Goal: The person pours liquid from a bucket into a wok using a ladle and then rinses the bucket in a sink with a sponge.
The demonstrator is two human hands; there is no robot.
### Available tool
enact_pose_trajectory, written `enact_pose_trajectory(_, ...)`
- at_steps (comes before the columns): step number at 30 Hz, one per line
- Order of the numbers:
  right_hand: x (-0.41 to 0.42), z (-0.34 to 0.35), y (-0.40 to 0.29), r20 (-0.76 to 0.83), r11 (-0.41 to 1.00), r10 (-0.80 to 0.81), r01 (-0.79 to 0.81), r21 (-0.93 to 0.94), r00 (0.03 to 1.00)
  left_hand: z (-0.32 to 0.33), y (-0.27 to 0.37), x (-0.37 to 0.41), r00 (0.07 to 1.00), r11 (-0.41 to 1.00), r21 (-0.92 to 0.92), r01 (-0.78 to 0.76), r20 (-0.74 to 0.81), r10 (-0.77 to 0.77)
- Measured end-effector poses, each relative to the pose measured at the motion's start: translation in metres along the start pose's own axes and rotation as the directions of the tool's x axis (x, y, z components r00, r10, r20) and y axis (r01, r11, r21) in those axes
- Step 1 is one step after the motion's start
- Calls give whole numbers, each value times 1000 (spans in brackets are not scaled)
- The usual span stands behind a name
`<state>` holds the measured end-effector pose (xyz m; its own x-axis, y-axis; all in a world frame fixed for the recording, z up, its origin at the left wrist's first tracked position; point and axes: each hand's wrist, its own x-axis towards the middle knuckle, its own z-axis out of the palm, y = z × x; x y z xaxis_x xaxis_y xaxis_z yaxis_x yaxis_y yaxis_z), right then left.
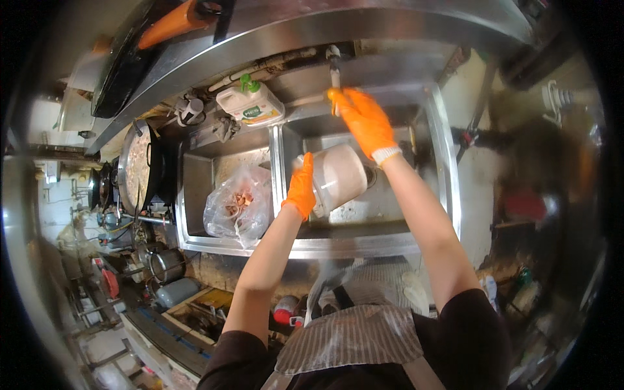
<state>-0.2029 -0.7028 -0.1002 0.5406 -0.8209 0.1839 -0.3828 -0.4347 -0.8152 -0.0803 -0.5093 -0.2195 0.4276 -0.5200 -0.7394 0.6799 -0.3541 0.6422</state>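
Note:
My left hand (302, 187), in an orange glove, grips the rim end of a clear plastic tub (341, 175). The tub lies tilted on its side above the right basin (390, 204) of a steel double sink, its wall cloudy. My right hand (365, 119), also in an orange glove, reaches to the back of the sink and has its fingers on the tap (335, 73). Part of the tap is hidden by those fingers. In the left basin (199, 178) sits a clear plastic bag (239, 214) with reddish-brown pieces inside.
A white jug with a green pump (251, 105) stands on the sink's back ledge beside a crumpled grey cloth (225, 128). Left of the sink is a large wok (139, 165). A steel shelf (302, 31) crosses above. A grey cylinder (178, 292) lies low at left.

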Motion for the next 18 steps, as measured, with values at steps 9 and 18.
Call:
enact_pose_trajectory(9,50,-18,23,364,986,-133,161,-46,922,68,14,59,990,905,-406,125,114,-85)
enact_pose_trajectory(18,14,-32,63,217,977,43,-86,193,975,68,-48,97,822,-233,937,-259,341,456)
